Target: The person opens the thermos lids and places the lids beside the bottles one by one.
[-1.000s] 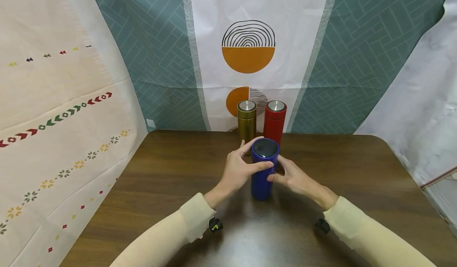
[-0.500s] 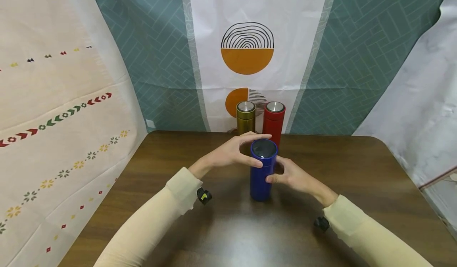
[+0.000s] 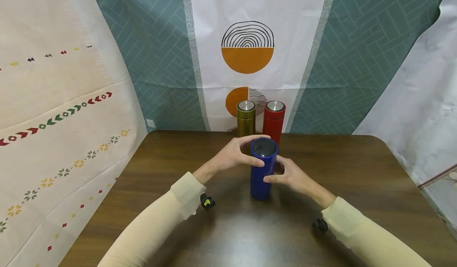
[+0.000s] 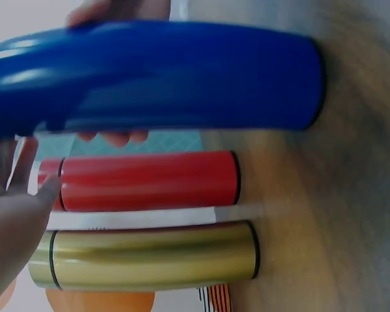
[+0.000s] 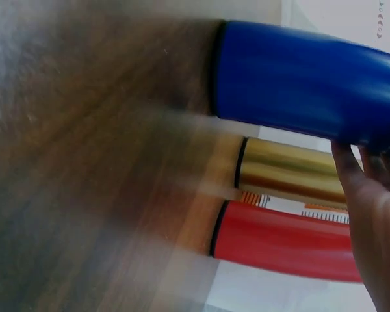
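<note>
A blue vacuum flask (image 3: 260, 183) with a dark, shiny top stands upright near the middle of the table. My left hand (image 3: 232, 155) holds its lid from the left, thumb on the near side and fingers reaching round the far side of the rim. Lower down, my right hand (image 3: 294, 177) grips the body from the right, its thumb across the front; the other fingers are mostly hidden behind the flask. Behind it stand a gold flask (image 3: 246, 126) and a red flask (image 3: 274, 122), both with silver tops. The left wrist view shows the red flask (image 4: 149, 181) and gold flask (image 4: 156, 259) whole.
The brown wooden table (image 3: 171, 171) reaches back to a patterned teal and white cloth (image 3: 164, 60). A cream cloth with embroidered motifs (image 3: 68, 136) hangs on the left, and a pale sheet (image 3: 421, 100) on the right.
My left forearm has swung outward to the left and the left hand has turned about the lid, its thumb shifting leftward. The right hand and the blue flask have stayed nearly in place.
</note>
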The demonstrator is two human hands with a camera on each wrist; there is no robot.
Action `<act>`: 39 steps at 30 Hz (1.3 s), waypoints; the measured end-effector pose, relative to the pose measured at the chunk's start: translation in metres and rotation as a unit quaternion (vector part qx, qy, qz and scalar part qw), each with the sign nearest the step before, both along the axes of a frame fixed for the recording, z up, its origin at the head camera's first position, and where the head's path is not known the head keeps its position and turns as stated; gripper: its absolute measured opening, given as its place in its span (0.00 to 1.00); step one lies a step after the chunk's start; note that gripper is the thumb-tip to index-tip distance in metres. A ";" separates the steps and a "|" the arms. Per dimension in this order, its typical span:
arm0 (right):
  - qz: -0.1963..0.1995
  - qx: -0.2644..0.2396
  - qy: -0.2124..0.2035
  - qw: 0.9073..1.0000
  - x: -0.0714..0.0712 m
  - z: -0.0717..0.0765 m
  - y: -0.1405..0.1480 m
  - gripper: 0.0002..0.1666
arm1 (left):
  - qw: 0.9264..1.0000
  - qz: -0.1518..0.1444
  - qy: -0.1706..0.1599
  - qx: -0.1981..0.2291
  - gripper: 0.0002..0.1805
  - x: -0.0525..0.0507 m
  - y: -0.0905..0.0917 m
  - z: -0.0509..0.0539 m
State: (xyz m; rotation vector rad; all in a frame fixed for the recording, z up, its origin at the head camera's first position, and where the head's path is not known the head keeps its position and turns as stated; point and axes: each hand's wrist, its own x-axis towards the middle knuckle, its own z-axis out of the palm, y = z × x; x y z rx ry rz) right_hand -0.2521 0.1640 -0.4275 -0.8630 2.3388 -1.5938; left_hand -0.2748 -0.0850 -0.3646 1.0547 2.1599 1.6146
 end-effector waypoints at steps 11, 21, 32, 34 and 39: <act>0.006 -0.007 0.026 1.000 0.004 0.000 -0.002 0.41 | 0.984 0.167 0.050 0.018 0.38 0.034 0.016 -0.011; 0.035 -0.004 0.003 0.999 -0.001 0.004 -0.001 0.38 | 0.999 -0.015 -0.019 -0.027 0.40 0.001 -0.006 0.009; 0.035 -0.011 0.008 0.999 0.001 0.002 -0.002 0.35 | 0.992 -0.109 -0.055 -0.019 0.37 -0.023 -0.008 0.007; 0.031 -0.012 0.014 0.999 0.002 0.001 -0.003 0.35 | 0.993 -0.100 -0.056 -0.007 0.37 -0.021 -0.006 0.004; 0.022 -0.015 0.024 0.999 0.003 -0.002 -0.004 0.35 | 0.998 -0.054 -0.033 0.017 0.37 -0.010 -0.003 -0.004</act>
